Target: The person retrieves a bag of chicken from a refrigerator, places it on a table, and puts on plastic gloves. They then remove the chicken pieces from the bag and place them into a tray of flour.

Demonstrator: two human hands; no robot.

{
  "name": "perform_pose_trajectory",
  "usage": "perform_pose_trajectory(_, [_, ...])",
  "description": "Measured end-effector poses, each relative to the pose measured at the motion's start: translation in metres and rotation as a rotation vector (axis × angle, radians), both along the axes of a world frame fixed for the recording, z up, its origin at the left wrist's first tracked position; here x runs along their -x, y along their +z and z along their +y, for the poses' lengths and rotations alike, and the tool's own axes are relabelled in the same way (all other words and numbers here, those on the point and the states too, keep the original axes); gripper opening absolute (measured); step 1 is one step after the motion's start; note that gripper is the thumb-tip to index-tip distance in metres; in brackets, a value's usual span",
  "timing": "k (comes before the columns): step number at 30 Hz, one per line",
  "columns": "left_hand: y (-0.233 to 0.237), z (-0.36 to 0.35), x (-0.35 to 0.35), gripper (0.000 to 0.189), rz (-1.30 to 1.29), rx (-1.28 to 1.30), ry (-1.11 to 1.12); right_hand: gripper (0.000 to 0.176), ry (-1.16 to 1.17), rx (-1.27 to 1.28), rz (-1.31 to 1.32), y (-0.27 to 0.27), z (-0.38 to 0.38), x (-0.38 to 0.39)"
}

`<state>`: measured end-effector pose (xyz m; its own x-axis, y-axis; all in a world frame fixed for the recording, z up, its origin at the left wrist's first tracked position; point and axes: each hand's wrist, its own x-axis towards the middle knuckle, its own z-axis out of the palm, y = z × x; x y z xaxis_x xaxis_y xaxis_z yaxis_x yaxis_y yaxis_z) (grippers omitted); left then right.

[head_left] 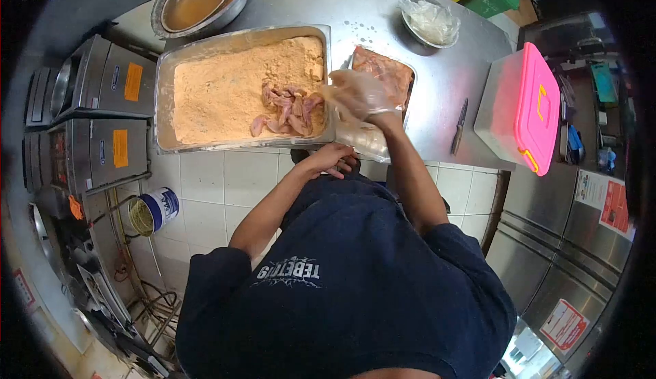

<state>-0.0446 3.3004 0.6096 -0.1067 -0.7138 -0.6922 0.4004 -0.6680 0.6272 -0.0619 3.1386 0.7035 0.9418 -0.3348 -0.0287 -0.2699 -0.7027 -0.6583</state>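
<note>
A clear plastic glove covers my right hand [359, 95], which is blurred between the breading tray and the meat container; whether it holds anything is hidden. My left hand [331, 161] is bare and rests at the table's front edge, its fingers apart, near a plastic bag [363, 139]. Orange-tan breading [225, 92] fills much of the large metal tray [159, 99]. Several strips of raw meat [290, 111] lie on the breading at its right side. Marinated raw meat [384, 76] sits in a container to the right.
A metal bowl [159, 18] with brownish liquid stands at the back left. Behind on the right is a bowl holding a plastic bag [433, 20]. A knife [460, 127] lies left of the pink-lidded box [534, 110]. A bucket [162, 209] stands on the floor at left.
</note>
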Motion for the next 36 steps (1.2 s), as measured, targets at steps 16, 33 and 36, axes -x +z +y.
perform_pose_trajectory(16, [0.097,-0.028,0.049,0.031,-0.073,0.423,-0.307,0.042,-0.362,-1.029,-0.189,-0.073,-0.055,0.134])
perform_pose_trajectory(33, [0.046,-0.071,0.074,0.044,0.01,0.582,0.724,0.044,-0.389,-0.338,-0.244,-0.126,0.027,0.08])
perform_pose_trajectory(36, [0.036,-0.085,0.056,0.045,0.181,0.544,0.851,0.044,-0.351,-0.437,-0.254,-0.126,0.04,0.089])
